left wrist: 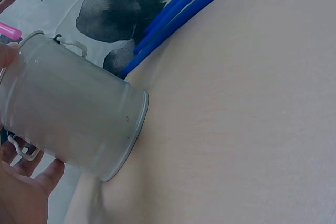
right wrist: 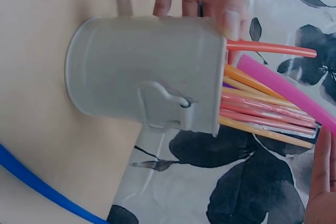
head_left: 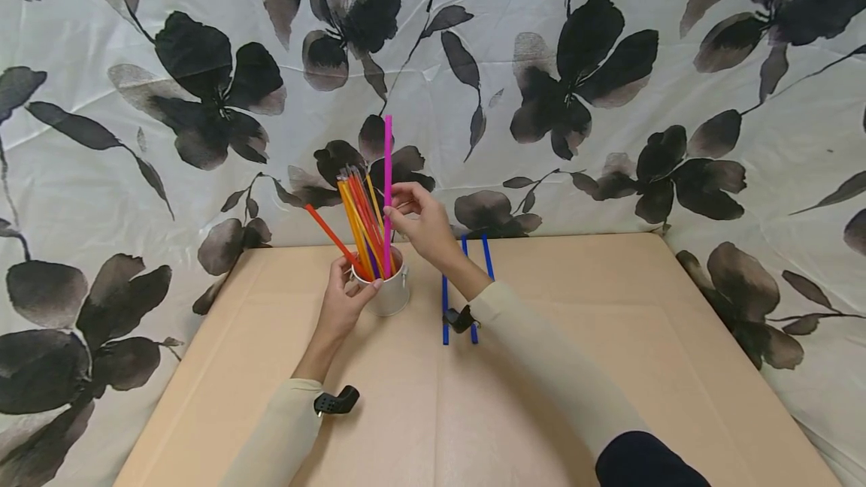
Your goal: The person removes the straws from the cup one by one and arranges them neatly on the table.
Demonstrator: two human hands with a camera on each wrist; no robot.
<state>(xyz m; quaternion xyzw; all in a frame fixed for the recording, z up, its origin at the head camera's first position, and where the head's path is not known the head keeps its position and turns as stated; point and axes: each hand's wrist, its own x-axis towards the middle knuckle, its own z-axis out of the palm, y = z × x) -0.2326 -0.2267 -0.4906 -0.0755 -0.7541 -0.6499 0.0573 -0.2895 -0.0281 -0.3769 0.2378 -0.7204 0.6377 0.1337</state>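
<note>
A small white metal bucket (head_left: 392, 296) with wire handles stands upright on the table. My left hand (head_left: 340, 305) grips it near the rim, fingers on one side and thumb on the other. Orange, yellow and red straws (right wrist: 268, 109) stand bunched inside, with a little purple among them. One red-orange straw (head_left: 330, 231) leans out to the left. Above the bucket, my right hand (head_left: 422, 225) pinches a magenta straw (head_left: 388, 164) between thumb and fingers. In the right wrist view its lower end shows just outside the bucket's mouth.
Blue straws (head_left: 445, 314) lie on the tan table (head_left: 582, 284) right of the bucket, partly beneath my right forearm. A floral cloth (head_left: 473, 134) hangs behind the table's back edge. Each wrist wears a black camera (head_left: 337, 400).
</note>
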